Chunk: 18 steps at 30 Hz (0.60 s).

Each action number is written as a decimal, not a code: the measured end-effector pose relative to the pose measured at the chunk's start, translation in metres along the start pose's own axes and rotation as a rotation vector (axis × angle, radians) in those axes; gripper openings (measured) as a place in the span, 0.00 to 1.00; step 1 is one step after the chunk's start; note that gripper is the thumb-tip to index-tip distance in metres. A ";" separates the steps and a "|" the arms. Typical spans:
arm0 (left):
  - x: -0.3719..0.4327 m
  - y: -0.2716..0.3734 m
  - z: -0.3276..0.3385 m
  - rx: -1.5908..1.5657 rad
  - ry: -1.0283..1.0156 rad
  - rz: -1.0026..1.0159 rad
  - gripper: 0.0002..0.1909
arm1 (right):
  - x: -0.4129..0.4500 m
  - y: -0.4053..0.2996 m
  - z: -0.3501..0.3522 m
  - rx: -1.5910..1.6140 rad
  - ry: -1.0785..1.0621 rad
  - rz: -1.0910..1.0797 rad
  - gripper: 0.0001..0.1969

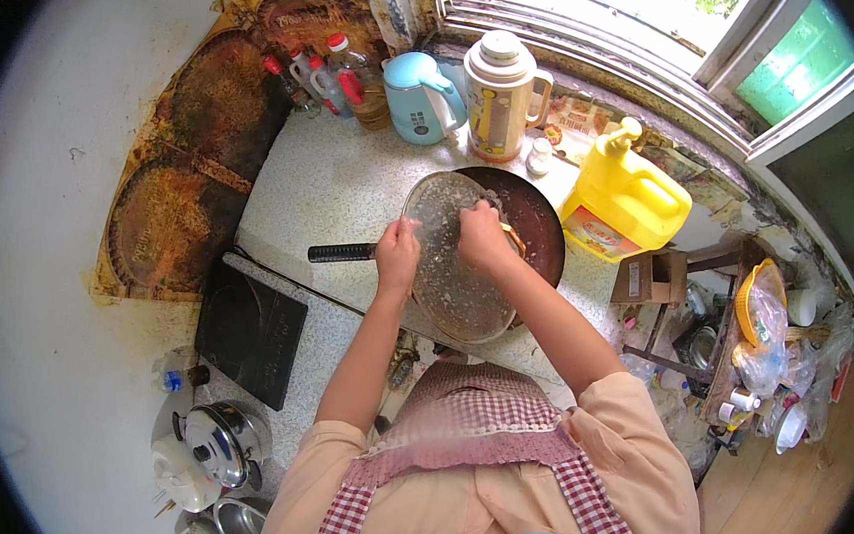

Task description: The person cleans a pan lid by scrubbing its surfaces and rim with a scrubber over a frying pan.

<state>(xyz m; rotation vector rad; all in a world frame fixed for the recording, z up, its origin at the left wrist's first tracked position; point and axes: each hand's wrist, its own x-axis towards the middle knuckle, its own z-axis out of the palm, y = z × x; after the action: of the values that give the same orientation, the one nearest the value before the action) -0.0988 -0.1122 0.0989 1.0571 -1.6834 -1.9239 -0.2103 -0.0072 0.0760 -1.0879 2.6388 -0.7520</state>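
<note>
A round, see-through pan lid (pixel 443 281), speckled with pale spots, is held tilted over a wok (pixel 536 221) with a dark brown inside. My left hand (pixel 398 260) grips the lid's left rim, thumb over the edge. On the lid's upper right, my right hand (pixel 483 234) is closed around a small greyish scrubber (pixel 493 200), mostly hidden by the fingers. Past the wrist shows a curved yellow-brown piece (pixel 516 239); I cannot tell what it belongs to. The wok's black handle (pixel 342 252) points left, beyond my left hand.
Behind the wok stand a blue electric kettle (pixel 418 102), a thermos flask (pixel 501 103), a small white jar (pixel 539 156) and several bottles (pixel 360 84). A yellow jug (pixel 628 195) is to the right. An induction cooktop (pixel 251 330) and a lidded steel pot (pixel 219 443) are at left.
</note>
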 end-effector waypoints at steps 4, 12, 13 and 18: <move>-0.004 -0.012 -0.008 -0.016 0.042 0.009 0.18 | 0.025 -0.011 -0.026 0.325 0.088 0.109 0.11; 0.000 -0.019 -0.020 -0.183 0.046 -0.055 0.19 | -0.060 -0.048 -0.012 0.528 0.010 -0.027 0.22; -0.001 -0.020 -0.022 -0.200 0.068 -0.110 0.20 | -0.068 -0.052 -0.014 0.463 -0.025 -0.051 0.21; -0.004 -0.026 -0.025 -0.145 -0.001 -0.132 0.22 | -0.056 -0.045 0.013 0.410 0.280 -0.292 0.22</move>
<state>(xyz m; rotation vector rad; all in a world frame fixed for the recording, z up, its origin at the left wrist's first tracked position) -0.0724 -0.1207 0.0752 1.1364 -1.4820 -2.0933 -0.1386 0.0000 0.0877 -1.3335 2.3859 -1.5252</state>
